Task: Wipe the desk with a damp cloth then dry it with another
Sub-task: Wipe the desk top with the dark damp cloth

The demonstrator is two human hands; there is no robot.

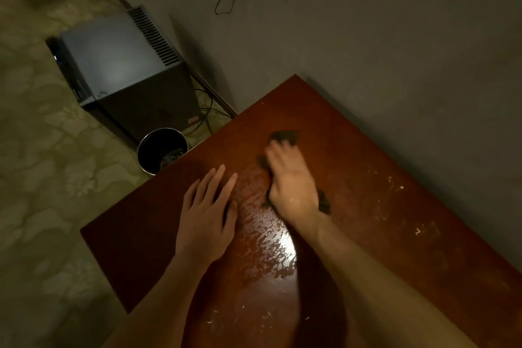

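Right hand (291, 181) presses the dark damp cloth (285, 137) onto the worktop (409, 135) mid-surface, fingers (275, 154) blurred but apparently extended flat. Unwiped crumbs (395, 186) lie to its right, the wet streak (268, 234) near-left, beside the flat, straight-fingered left hand (207, 215).

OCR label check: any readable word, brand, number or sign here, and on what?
No text can be read.
On the dark grey box-shaped appliance, a small reddish sticker: too blurred to read.
The reddish-brown wooden desk, dark cloth, round metal bin: none.
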